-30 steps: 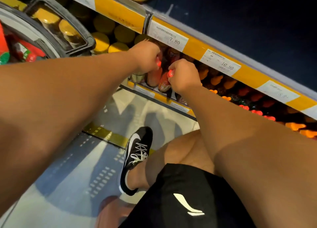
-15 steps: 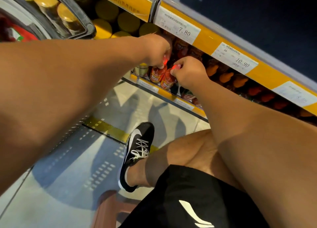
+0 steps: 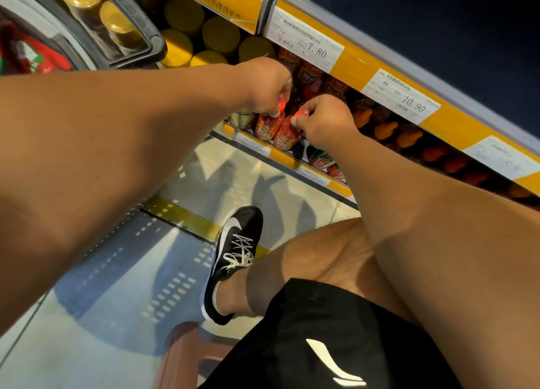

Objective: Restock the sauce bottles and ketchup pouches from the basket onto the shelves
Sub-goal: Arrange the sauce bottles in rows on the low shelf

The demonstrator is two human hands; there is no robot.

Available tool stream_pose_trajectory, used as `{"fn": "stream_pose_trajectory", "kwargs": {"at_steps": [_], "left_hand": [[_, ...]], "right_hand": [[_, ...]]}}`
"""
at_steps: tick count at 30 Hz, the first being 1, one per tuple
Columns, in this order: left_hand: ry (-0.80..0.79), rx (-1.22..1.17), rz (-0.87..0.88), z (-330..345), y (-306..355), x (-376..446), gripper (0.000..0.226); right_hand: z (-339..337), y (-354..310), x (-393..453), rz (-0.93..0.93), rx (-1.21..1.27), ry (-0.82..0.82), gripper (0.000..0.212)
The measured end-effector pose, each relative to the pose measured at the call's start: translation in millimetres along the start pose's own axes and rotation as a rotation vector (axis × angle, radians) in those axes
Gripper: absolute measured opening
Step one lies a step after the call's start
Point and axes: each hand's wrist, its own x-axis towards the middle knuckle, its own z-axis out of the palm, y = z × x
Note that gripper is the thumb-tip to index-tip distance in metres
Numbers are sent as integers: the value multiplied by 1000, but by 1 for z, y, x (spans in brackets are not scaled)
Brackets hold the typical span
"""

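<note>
Both sauce bottles are sitting lower on the shelf edge [image 3: 295,162] than a moment ago. Left hand [image 3: 267,86] is pinching the left bottle [image 3: 268,125] by its cap, right hand [image 3: 324,122] the right bottle [image 3: 287,134]; next they likely need pushing back and releasing.

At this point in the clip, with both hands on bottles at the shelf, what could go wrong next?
1. The left hand and right hand each pinch only the cap of a sauce bottle; a bottle could slip or tip as it is set down.
2. Both bottles sit near the shelf edge, so a nudge might send one to the floor.
3. Reaching in between the packed bottles behind, a hand might knock one over.
</note>
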Motion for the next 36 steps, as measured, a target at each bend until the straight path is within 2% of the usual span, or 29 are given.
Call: {"fn": "stream_pose_trajectory", "kwargs": {"at_steps": [15, 22, 28, 36], "left_hand": [[4, 15, 19, 2, 1, -3, 38], [29, 79, 55, -3, 8, -12, 55], [97, 56, 34, -17, 19, -36, 46], [143, 37, 42, -35, 50, -90, 56]], "right_hand": [[-7, -4, -10, -21, 34, -46, 19], [-14, 5, -21, -46, 34, -44, 38], [-28, 17, -46, -41, 103, -40, 69], [-61, 21, -110, -58, 113, 35, 68]]}}
